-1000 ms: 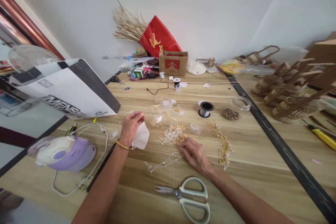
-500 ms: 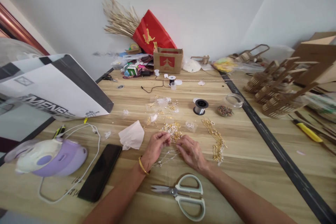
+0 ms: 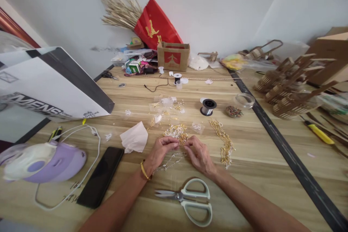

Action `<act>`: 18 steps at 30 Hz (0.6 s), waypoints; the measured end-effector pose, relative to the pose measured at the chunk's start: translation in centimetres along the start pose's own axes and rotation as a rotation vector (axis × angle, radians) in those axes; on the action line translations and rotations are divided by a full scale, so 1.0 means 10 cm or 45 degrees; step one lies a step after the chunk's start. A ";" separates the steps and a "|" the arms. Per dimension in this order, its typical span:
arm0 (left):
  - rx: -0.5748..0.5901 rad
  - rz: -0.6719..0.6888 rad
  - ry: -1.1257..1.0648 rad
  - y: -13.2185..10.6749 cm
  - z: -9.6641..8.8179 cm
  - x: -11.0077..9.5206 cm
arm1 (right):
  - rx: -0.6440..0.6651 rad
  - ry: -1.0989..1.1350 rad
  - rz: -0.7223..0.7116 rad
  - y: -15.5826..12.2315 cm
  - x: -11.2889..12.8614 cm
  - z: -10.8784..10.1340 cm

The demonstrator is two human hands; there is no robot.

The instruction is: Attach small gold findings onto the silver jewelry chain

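My left hand [image 3: 162, 151], with a gold bangle [image 3: 145, 170] at its wrist, has thumb and forefinger pinched together; whatever lies between them is too small to make out. Close beside it, my right hand [image 3: 200, 155] is closed in a pinch at the end of a thin silver chain [image 3: 172, 162]. The rest of that chain lies in a loop on the table between both hands. Just beyond the fingertips is a pile of small gold and silver jewellery findings [image 3: 175, 130]. White-handled scissors [image 3: 187, 197] rest on the near side, blades pointing left.
Gold chains [image 3: 223, 143] lie to the right, near a wire spool [image 3: 208, 108] and a dish of beads [image 3: 233, 111]. On the left are a tissue [image 3: 134, 137], a black phone [image 3: 100, 177] and a purple-and-white device [image 3: 54, 163] with a white cable. Small woven baskets [image 3: 293, 103] stand far right.
The fingertips of both hands have come closer together above the silver chain, the left moving slightly right. The whole view has shifted a little; the scissors and pile lie as before.
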State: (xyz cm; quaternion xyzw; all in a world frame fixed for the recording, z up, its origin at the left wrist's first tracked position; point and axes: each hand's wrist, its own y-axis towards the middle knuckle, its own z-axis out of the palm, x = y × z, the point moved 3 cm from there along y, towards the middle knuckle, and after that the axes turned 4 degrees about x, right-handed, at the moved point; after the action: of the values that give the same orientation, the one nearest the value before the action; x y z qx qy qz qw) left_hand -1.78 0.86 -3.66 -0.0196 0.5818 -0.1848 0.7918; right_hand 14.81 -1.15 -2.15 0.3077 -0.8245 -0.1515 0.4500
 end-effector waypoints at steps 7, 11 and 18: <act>0.026 0.005 0.127 0.00 0.01 -0.01 | 0.025 0.021 0.025 -0.02 -0.02 0.01; 0.007 0.013 0.209 -0.03 0.04 -0.06 | 0.032 0.021 0.036 -0.02 -0.03 0.02; -0.007 0.041 0.258 -0.04 0.07 -0.12 | 0.023 0.024 0.056 -0.02 -0.02 0.02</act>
State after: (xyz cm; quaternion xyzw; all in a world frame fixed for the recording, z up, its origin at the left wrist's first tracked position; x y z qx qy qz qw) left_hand -1.58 0.69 -2.25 0.0064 0.6595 -0.1715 0.7319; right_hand 14.81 -1.17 -2.48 0.2950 -0.8281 -0.1311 0.4582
